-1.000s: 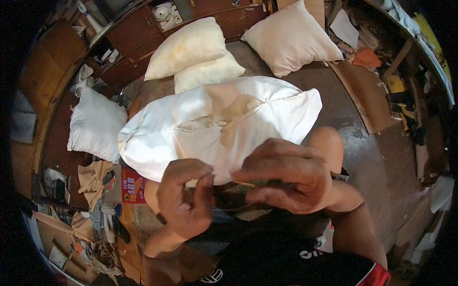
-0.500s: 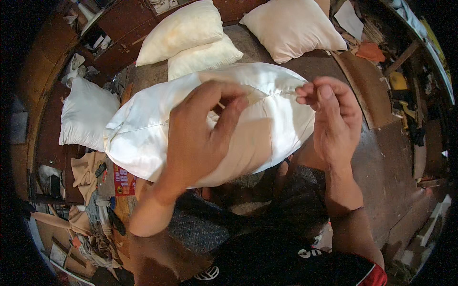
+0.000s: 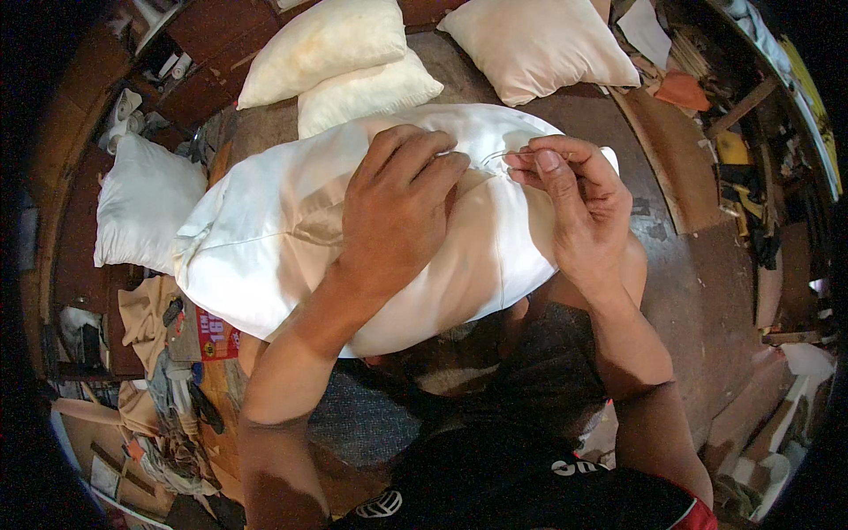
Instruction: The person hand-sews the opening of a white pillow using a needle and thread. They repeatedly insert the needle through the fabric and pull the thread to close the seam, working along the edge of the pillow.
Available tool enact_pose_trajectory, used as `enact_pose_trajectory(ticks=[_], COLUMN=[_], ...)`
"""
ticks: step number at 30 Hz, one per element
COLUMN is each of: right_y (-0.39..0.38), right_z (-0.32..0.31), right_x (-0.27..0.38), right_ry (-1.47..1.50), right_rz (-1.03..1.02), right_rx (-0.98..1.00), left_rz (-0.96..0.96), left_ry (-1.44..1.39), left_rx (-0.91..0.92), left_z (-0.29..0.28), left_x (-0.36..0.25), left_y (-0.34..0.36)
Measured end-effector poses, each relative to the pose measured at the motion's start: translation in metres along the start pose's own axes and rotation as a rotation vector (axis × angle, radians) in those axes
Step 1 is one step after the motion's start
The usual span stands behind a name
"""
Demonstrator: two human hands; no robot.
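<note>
A large white satin pillow lies across my lap, a seam running along its upper face. Over its middle, my left hand is bent with thumb and fingertips drawn together close to the seam. Whether cloth is pinched there is hidden by the fingers. At the right part of the seam, my right hand pinches a thin, slightly curved needle between thumb and fingers. The needle's tip points left toward my left fingertips, just above the cloth. Any thread is too fine to make out.
Two cream pillows are stacked at the back, with another pale pillow to their right. A white pillow leans at the left. Cloth scraps and a red printed sheet lie at lower left. Cardboard lies at right.
My right hand has moved left and down toward the seam, and the needle now shows. My left hand has shifted right, its fingertips closer to the seam.
</note>
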State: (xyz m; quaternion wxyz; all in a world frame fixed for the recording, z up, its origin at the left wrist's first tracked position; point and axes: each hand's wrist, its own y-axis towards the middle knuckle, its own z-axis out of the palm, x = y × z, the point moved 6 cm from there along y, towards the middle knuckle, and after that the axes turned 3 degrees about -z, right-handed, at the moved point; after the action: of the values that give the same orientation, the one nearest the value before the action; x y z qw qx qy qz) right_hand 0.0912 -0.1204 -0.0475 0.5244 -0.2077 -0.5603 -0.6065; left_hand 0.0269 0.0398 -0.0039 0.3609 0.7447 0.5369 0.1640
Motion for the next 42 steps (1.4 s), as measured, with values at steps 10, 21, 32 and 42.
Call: enact_pose_trajectory(ticks=[10,21,32,42], right_y=[-0.005,-0.006,-0.007,0.003], right_z=[0.003,0.005,0.01,0.002], right_x=[-0.001,0.0,-0.006,-0.007], right_ry=[-0.07,-0.189,-0.039,0.018], right_rz=[-0.018,-0.077,0.049,0.076], right_rx=[0.045,0.103,0.161,0.142], left_rz=[0.007,0.01,0.012,-0.12], left_ry=[-0.055,-0.054,-0.114,-0.161], left_rx=[-0.039,-0.039,0.01,-0.136], left_z=[-0.004,-0.006,-0.002,-0.021], left_x=[0.002,0.0,0.003,0.005], left_y=[-0.006,-0.007,-0.006,0.003])
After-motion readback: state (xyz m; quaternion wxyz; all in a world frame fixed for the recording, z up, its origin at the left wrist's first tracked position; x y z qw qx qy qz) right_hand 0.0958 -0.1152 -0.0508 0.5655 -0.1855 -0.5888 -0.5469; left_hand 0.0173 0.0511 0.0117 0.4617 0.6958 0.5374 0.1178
